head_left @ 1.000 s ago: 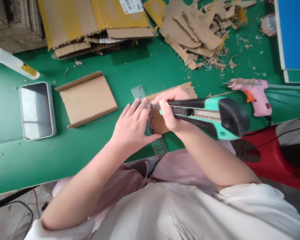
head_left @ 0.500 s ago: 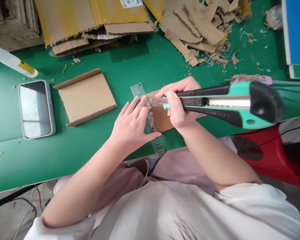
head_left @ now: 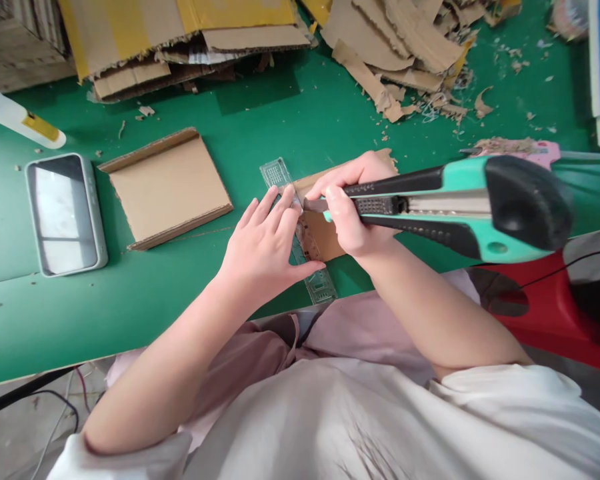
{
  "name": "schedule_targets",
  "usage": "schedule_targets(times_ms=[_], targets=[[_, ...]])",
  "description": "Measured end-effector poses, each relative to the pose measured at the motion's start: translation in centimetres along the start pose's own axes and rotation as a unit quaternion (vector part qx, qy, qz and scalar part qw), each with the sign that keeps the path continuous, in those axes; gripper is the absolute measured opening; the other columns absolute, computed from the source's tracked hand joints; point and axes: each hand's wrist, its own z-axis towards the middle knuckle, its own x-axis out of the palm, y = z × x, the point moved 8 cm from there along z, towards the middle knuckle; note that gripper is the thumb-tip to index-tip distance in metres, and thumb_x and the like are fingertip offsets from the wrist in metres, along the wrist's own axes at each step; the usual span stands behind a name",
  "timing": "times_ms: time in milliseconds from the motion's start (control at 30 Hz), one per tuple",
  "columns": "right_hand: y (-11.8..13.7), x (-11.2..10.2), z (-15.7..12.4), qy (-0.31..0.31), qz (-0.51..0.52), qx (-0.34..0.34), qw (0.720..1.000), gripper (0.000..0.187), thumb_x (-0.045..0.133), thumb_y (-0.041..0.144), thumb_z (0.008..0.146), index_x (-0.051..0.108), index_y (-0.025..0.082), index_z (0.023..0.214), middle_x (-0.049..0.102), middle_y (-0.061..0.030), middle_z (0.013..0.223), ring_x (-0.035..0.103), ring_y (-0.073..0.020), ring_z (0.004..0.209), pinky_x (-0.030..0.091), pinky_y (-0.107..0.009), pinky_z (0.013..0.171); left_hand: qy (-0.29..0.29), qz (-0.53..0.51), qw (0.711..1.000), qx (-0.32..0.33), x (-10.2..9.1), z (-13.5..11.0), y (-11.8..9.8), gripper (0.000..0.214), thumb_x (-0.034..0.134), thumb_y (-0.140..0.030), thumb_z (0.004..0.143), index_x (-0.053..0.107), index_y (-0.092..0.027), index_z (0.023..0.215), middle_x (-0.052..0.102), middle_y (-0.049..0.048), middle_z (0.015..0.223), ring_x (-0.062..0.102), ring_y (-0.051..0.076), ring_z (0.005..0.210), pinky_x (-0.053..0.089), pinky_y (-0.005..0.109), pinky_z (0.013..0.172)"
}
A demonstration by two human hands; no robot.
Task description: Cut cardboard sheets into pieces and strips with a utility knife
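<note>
My left hand lies flat with fingers spread, pressing a clear plastic ruler onto a piece of brown cardboard. In my right hand is a utility knife with a black and teal body, its handle end pointing up to the right. The knife's blade meets the cardboard close to the ruler's right edge, near my left fingertips. Part of the cardboard is hidden beneath my right hand. To the left lies another cardboard piece with two folded-up edges.
A phone and a white bottle-like object lie at the left. Torn cardboard scraps and a taped cardboard stack sit at the back. A pink glue gun lies at the right, and a red stool stands below.
My right hand has shifted slightly left and toward me with the knife, uncovering the cardboard's far right corner. My left hand stays on the ruler. The camera view has shifted slightly.
</note>
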Motion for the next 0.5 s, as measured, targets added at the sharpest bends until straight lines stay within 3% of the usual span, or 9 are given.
schedule_targets(times_ms=[233, 400, 500], targets=[[0.1, 0.0, 0.1, 0.005, -0.010, 0.009, 1.000, 0.017, 0.043, 0.038, 0.088, 0.049, 0.027, 0.077, 0.060, -0.0010, 0.072, 0.058, -0.0163, 0.063, 0.051, -0.037, 0.064, -0.005, -0.004, 1.000, 0.002, 0.0, 0.0, 0.0, 0.077, 0.065, -0.054, 0.073, 0.040, -0.012, 0.133, 0.036, 0.0177, 0.147, 0.028, 0.034, 0.138, 0.028, 0.050, 0.111], [1.0, 1.0, 0.1, 0.047, -0.045, -0.013, 0.998, 0.013, 0.044, 0.030, 0.085, 0.045, 0.026, 0.073, 0.057, 0.0017, 0.066, 0.058, -0.0151, 0.064, 0.049, -0.033, 0.062, 0.004, -0.001, 1.000, -0.002, 0.2, 0.0, 0.0, 0.079, 0.063, -0.054, 0.074, 0.038, -0.010, 0.135, 0.035, 0.0185, 0.147, 0.027, 0.034, 0.139, 0.026, 0.049, 0.112], [1.4, 0.8, -0.1, 0.034, -0.038, -0.024, 0.998, 0.014, 0.048, 0.027, 0.083, 0.048, 0.025, 0.069, 0.057, 0.0017, 0.062, 0.060, -0.0155, 0.065, 0.049, -0.032, 0.060, 0.004, 0.003, 1.000, -0.002, 0.2, 0.0, 0.0, 0.078, 0.063, -0.055, 0.074, 0.041, -0.009, 0.133, 0.035, 0.0191, 0.147, 0.027, 0.034, 0.139, 0.026, 0.049, 0.112]])
